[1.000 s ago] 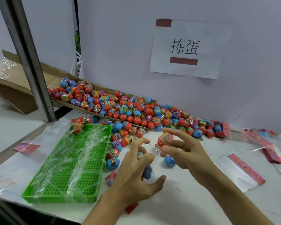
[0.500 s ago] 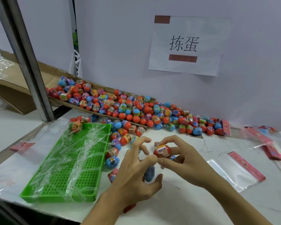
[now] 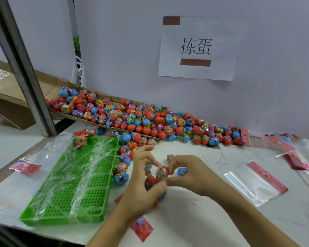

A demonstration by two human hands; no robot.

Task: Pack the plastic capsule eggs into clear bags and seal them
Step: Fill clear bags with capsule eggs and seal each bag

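My right hand [image 3: 191, 175] pinches a red capsule egg [image 3: 162, 172] at the mouth of a clear bag with a red header [image 3: 141, 227]. My left hand [image 3: 143, 189] grips that bag, which holds a red egg [image 3: 150, 180] and a blue one, partly hidden by my fingers. A long heap of red, blue and purple capsule eggs [image 3: 146, 122] lies along the wall. Several loose eggs lie beside my hands, among them a blue egg [image 3: 121, 177] and another blue egg [image 3: 182, 171].
A green perforated tray [image 3: 70, 184] draped in clear film stands to the left. Flat clear bags with red headers [image 3: 257, 182] lie on the right of the white table; more sit at the far right [image 3: 292, 154]. A metal post [image 3: 23, 72] rises at left.
My right hand has brought the red egg down from mid-air to the bag's mouth. My left hand has stayed on the bag.
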